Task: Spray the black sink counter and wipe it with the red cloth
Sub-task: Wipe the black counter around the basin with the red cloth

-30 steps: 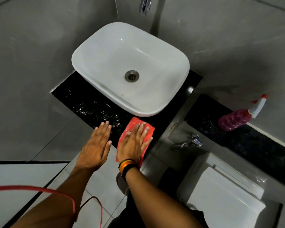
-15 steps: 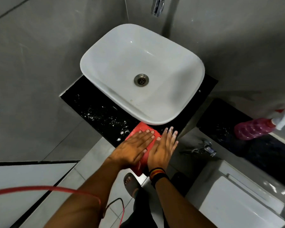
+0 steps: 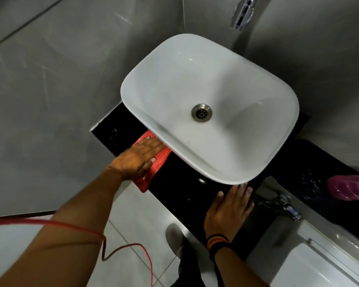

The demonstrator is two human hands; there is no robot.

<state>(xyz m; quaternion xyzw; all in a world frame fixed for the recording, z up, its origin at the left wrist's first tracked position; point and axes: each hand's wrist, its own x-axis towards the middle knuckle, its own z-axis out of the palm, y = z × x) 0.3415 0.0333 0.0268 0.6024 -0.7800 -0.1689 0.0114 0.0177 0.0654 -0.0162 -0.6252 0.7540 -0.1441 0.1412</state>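
Note:
The black sink counter [image 3: 174, 187] runs under a white basin [image 3: 211, 108]. My left hand [image 3: 138, 157] lies flat on the red cloth [image 3: 153, 168], pressing it onto the counter's left part, with its fingertips under the basin's rim. White spray droplets [image 3: 113, 134] speckle the counter left of the cloth. My right hand [image 3: 229, 210] rests flat on the counter's right front with fingers apart, holding nothing. The pink spray bottle [image 3: 350, 188] lies on a lower black ledge at the far right, cut off by the frame's edge.
A chrome tap [image 3: 244, 13] sticks out of the grey wall above the basin. A small chrome valve [image 3: 282, 201] sits right of the counter. A white toilet cistern [image 3: 323, 264] is at lower right. A red cord [image 3: 120, 248] hangs by my left arm over the tiled floor.
The cloth passed from my right hand to my left. My left hand slid it leftward along the counter, wiping droplets away. My right hand came off the cloth and rests at the counter's right.

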